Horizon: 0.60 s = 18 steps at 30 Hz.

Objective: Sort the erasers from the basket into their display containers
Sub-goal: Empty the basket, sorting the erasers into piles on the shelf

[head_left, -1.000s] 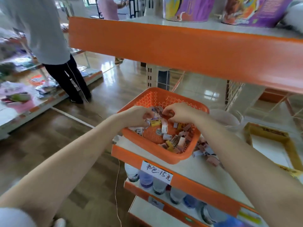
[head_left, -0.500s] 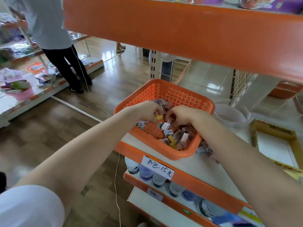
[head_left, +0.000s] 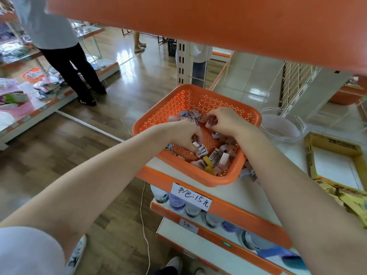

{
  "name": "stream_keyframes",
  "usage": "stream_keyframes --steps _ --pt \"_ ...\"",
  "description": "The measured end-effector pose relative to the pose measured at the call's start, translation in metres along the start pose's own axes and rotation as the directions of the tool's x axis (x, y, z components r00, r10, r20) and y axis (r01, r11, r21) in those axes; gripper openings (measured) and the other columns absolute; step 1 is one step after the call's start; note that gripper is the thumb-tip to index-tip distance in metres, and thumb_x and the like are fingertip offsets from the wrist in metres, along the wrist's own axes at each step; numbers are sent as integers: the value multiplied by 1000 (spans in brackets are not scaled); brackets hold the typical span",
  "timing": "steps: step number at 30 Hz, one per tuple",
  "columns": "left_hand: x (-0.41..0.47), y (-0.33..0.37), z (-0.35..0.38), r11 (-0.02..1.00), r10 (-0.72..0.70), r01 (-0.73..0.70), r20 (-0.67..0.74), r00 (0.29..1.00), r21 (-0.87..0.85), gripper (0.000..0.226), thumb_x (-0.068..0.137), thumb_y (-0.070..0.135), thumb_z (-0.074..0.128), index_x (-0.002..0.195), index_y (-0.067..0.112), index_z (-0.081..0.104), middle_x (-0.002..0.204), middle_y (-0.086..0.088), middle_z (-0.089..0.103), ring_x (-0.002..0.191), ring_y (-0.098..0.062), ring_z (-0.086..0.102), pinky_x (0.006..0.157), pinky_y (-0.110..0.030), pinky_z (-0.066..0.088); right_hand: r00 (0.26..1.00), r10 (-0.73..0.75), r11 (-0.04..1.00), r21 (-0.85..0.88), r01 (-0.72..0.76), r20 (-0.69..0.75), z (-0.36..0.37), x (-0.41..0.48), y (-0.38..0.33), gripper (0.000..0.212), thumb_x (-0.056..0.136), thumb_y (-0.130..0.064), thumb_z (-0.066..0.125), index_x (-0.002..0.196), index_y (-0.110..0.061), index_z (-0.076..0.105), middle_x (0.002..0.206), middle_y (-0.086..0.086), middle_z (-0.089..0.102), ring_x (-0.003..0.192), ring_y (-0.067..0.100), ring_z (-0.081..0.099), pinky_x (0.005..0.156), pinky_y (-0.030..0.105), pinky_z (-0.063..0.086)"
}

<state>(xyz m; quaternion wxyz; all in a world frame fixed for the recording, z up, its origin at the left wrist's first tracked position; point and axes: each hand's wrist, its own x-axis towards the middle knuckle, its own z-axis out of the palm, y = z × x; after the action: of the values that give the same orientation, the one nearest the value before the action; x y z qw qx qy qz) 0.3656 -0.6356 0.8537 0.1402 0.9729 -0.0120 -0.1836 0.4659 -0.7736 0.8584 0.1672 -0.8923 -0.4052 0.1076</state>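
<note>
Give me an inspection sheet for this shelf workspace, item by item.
Surface: white shelf board with orange front edge.
Job's things: orange perforated plastic basket holding small wrapped erasers; clear round plastic container and yellow cardboard display box to its right.
Clutter: loose erasers on the board beside the basket.
Grippers: left hand and right hand both in the basket, fingers curled on erasers.
Cables: thin pale cord hanging below the board's front.
Surroundings: bottles below the board, handwritten price label, person standing at left.
</note>
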Motion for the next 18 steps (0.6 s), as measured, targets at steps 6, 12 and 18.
stream_keyframes --steps 6,12,18 --pt "-3 6 -2 996 85 -86 23 996 30 39 81 22 69 119 22 61 104 8 57 89 -8 53 74 -19 37 1000 11 1000 20 -11 -29 -1 0 -1 25 86 -13 61 109 -21 68 111 2 64 90 9 49 74 23 33" --pt "-5 6 -3 993 94 -94 3 996 66 26 82 19 67 107 16 64 95 2 60 82 -16 55 71 -24 42 998 -5 1000 22 6 -61 -3 -4 -3 24 85 -11 60 108 -18 68 110 2 65 91 9 48 77 23 33" --pt "-4 3 -6 998 49 -45 -126 991 34 30 82 21 67 111 15 63 79 9 54 72 -12 52 64 -21 38 990 5 999 49 2 -140 -4 -5 -4 22 88 -19 61 109 -18 66 110 3 60 101 16 52 79 25 35"
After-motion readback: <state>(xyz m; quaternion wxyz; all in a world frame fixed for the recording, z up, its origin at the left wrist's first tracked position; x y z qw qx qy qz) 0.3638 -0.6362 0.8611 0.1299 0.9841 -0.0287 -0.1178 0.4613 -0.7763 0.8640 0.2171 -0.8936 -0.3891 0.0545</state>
